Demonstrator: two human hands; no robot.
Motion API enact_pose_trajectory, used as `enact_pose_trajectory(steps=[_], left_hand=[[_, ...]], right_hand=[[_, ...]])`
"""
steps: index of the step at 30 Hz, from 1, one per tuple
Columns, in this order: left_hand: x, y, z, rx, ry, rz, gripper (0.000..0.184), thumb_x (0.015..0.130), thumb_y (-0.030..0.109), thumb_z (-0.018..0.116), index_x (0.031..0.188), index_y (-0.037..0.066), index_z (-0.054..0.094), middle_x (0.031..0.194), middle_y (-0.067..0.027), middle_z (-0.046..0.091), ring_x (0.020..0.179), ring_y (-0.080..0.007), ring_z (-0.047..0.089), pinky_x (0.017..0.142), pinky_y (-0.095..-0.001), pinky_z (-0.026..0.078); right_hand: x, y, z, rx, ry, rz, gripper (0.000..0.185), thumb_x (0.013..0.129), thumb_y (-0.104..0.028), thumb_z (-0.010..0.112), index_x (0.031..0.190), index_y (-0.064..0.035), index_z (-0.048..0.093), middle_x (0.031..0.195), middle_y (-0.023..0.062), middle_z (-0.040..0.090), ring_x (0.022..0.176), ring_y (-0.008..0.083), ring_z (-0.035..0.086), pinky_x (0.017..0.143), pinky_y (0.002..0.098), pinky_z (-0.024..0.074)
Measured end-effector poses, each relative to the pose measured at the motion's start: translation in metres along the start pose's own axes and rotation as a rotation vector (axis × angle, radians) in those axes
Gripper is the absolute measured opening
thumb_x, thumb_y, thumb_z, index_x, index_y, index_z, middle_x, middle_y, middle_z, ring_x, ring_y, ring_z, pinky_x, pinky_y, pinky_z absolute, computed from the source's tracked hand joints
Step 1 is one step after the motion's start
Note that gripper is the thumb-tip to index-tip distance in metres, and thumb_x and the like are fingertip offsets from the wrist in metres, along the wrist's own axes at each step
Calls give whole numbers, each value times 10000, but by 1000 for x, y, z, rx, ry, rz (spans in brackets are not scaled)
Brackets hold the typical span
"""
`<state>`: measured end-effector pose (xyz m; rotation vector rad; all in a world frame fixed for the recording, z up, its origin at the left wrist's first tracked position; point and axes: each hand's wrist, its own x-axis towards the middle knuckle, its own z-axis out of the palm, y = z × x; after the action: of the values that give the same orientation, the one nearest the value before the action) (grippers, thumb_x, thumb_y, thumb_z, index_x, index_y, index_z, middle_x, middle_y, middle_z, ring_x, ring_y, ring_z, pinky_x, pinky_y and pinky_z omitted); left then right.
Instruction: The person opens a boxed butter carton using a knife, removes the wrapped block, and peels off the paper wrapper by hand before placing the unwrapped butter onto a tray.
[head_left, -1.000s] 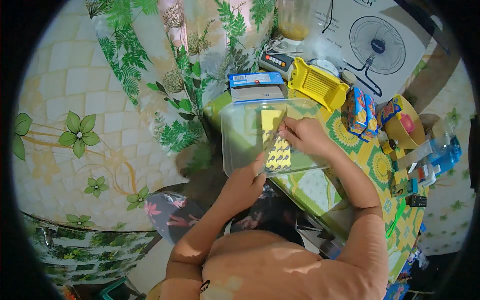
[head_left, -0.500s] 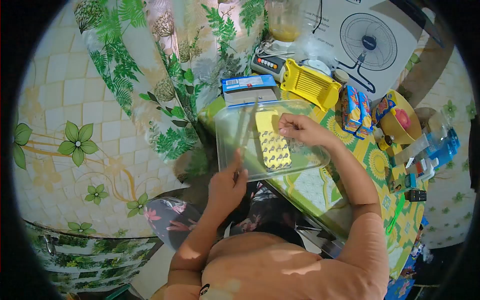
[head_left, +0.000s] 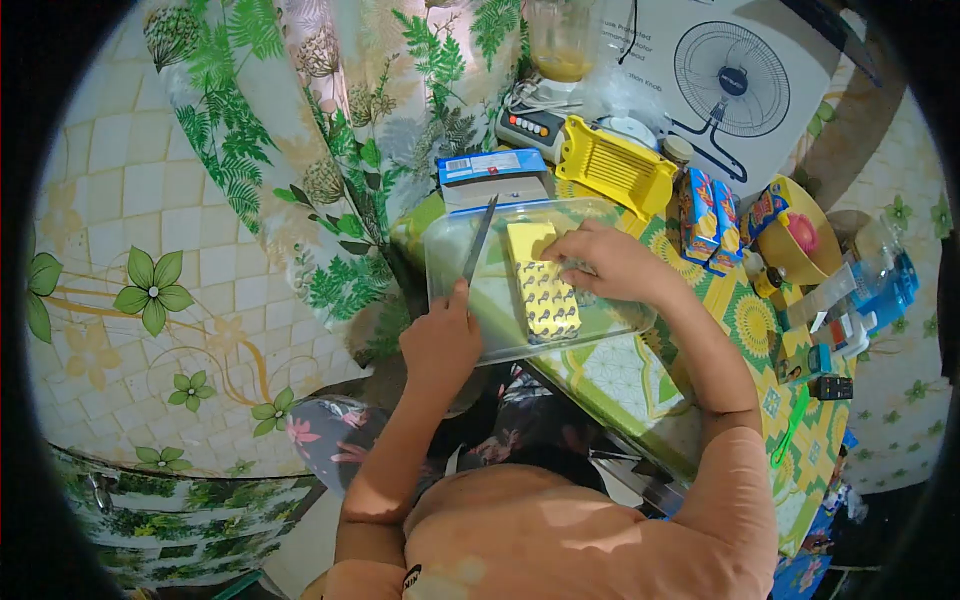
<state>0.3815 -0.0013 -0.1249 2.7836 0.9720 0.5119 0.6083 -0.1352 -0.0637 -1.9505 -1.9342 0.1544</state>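
A clear plastic container (head_left: 440, 260) lies on the patterned table, and inside it is a yellow block (head_left: 549, 300) in a partly printed wrapper. My left hand (head_left: 441, 345) is closed around the handle of a knife (head_left: 481, 238), whose blade points up and away over the container's left part. Over the block's upper right side is my right hand (head_left: 600, 262), fingers bent and close together at the wrapper's edge. Whether they pinch the wrapper is hidden. An opened blue box (head_left: 492, 168) stands just behind the container.
Behind the container are a yellow slotted tray (head_left: 617, 170), a blender base (head_left: 530, 130) and a large fan box (head_left: 740, 80). To the right stand blue packets (head_left: 710, 220), a yellow bowl (head_left: 795, 250), bottles (head_left: 855, 332) and a green-handled item (head_left: 790, 428).
The knife has moved left, away from the block, with my left hand. My right hand has shifted slightly over the block's right edge. The view has turned a little.
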Motion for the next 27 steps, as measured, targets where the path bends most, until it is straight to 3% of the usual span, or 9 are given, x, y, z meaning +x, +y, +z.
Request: enact_pose_trajectory(steps=[2,5,8,14,27], left_hand=[[-1,8,-6,68,8,-15,427,836,246,605,1239,108,569,950,-119,598,867,-336,628,677,-447,533],[13,14,-3,1,291,233,349,831,243,640,1163,138,620,1012,-122,566,928,-343,588,738,-433,507],[36,23,3,-430,158,426,298,811,224,662,1096,137,660,1086,-112,551,1026,-337,524,851,-439,457],[68,39,32,-574,-81,467,238,783,191,632,1007,140,695,1205,-89,506,1183,-331,393,993,-464,322],[94,38,29,-521,-214,599,120,778,170,637,884,122,667,1151,-87,508,1122,-326,417,991,-417,325]], right_hand=[[0,0,0,-81,18,-54,167,789,-115,684,946,-84,634,909,74,606,959,303,553,830,396,454],[1,1,-1,-131,32,-92,126,776,-104,685,894,-92,641,876,63,597,918,297,549,800,401,454],[3,4,0,-125,40,-117,91,776,-107,687,856,-96,644,859,57,594,900,291,547,788,401,452],[1,13,-2,60,45,-111,81,792,-129,704,852,-87,670,848,48,612,897,270,551,810,379,448],[1,23,-4,252,-23,-48,96,821,-153,696,878,-81,671,898,70,626,959,270,556,847,374,444]])
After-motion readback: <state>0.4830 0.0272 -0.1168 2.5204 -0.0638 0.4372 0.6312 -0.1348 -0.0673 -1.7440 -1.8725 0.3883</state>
